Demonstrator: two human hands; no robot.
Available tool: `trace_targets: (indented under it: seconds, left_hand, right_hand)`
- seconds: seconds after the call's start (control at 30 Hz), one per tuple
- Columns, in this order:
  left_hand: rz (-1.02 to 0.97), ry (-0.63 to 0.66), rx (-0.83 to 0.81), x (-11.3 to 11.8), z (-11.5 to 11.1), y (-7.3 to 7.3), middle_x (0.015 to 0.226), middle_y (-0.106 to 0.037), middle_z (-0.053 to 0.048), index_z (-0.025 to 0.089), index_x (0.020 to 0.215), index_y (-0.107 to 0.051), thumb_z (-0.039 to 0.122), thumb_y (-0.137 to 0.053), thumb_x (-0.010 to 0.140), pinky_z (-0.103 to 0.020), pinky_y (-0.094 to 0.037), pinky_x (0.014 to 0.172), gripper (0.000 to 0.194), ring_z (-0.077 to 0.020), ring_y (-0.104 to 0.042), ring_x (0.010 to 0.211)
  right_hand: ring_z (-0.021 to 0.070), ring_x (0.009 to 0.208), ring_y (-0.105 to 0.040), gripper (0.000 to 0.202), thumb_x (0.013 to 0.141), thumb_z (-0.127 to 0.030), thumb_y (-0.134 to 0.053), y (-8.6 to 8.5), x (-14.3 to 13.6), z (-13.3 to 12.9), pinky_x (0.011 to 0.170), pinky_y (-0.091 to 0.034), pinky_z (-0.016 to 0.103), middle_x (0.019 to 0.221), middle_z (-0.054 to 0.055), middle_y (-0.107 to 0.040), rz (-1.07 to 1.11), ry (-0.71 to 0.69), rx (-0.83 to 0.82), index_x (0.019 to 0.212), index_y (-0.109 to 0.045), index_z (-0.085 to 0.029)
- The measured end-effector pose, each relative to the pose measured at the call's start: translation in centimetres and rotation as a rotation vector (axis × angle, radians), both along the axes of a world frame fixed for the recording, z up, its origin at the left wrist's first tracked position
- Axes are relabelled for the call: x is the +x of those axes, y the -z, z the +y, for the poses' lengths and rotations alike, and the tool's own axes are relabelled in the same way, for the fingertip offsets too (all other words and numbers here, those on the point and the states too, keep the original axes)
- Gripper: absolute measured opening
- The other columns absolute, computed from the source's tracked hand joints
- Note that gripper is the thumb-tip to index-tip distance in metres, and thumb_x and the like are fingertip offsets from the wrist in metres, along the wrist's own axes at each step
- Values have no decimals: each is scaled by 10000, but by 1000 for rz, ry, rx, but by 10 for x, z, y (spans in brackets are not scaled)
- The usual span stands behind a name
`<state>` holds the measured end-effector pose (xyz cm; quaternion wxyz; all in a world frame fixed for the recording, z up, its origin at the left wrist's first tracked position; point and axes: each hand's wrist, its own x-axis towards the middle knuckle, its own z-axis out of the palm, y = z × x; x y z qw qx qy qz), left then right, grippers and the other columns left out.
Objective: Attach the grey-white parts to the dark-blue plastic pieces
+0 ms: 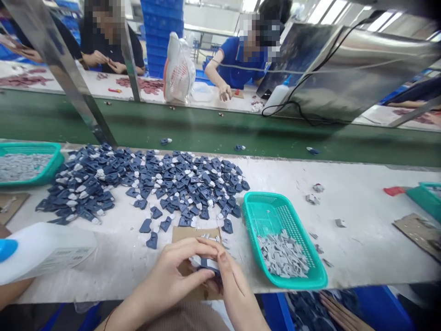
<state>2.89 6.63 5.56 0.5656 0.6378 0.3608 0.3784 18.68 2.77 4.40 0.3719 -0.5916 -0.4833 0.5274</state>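
Near the table's front edge my left hand (172,266) and my right hand (236,282) come together, their fingers closed around one small navy plastic part with a pale grey-white piece (207,263). My fingers hide much of it. Under and just beyond my hands is a piece of brown cardboard (181,233) with a few grey bits on it. A wide pile of similar navy parts with white tips (186,179) spreads ahead and to the left. To the right of my hands stands a green plastic basket (253,225), with many small grey pieces (284,255) inside.
A white bottle with a blue cap (58,253) juts in at left. Another green basket (51,165) sits beyond it. A green conveyor belt (200,131) carries a few parts. Co-workers sit across it. Below right, another person's hand (341,310) reaches over a blue bin (382,308).
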Motion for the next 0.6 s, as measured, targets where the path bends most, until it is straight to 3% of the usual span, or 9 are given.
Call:
trace_targets:
  seconds: [0.1, 0.17, 0.27, 0.37, 0.47, 0.6]
  left_hand:
    - [89, -51, 69, -8, 27, -6, 848, -686, -73, 257, 962, -772, 244, -629, 851, -241, -539, 624, 181, -193, -660, 789]
    - [121, -235, 52, -16, 58, -9, 809, -681, -67, 234, 887, -783, 284, -655, 824, -229, -526, 532, 151, -179, -662, 683]
    - [207, -604, 82, -35, 128, -9, 889, -718, -72, 166, 893, -758, 297, -673, 798, -263, -551, 575, 183, -165, -672, 613]
    - [301, -807, 95, -57, 205, -4, 922, -710, -79, 103, 1025, -694, 222, -557, 881, -285, -556, 698, 231, -162, -677, 715]
    - [479, -908, 44, -77, 264, 2, 961, -690, -68, 98, 979, -671, 198, -597, 879, -343, -540, 800, 160, -190, -659, 877]
    - [706, -918, -39, -99, 303, 7, 1127, -635, -57, 118, 1081, -634, 348, -591, 899, -443, -519, 870, 297, -279, -616, 1027]
  right_hand:
    - [162, 525, -533, 541, 965, -560, -298, -6, 15, 10, 488, -454, 266, 588, -13, -553, -8, -13, 23, 1269, -565, -201]
    - [147, 514, -488, 528, 961, -550, -326, -13, 35, 19, 479, -418, 257, 594, -16, -531, -67, 53, 72, 1244, -578, -182]
    - [157, 532, -492, 503, 935, -542, -395, -20, 79, 30, 488, -417, 268, 626, 4, -558, -239, 173, 127, 1195, -611, -170]
    - [180, 547, -532, 467, 892, -535, -451, -18, 129, 40, 507, -434, 293, 653, 14, -599, -540, 285, 130, 1157, -640, -200]
    - [220, 612, -603, 405, 856, -473, -462, -10, 170, 46, 552, -463, 337, 780, 59, -689, -818, 324, 93, 1066, -674, -199]
    - [266, 801, -660, 321, 852, -331, -427, 0, 194, 48, 705, -510, 403, 953, 118, -714, -980, 199, 166, 971, -680, -173]
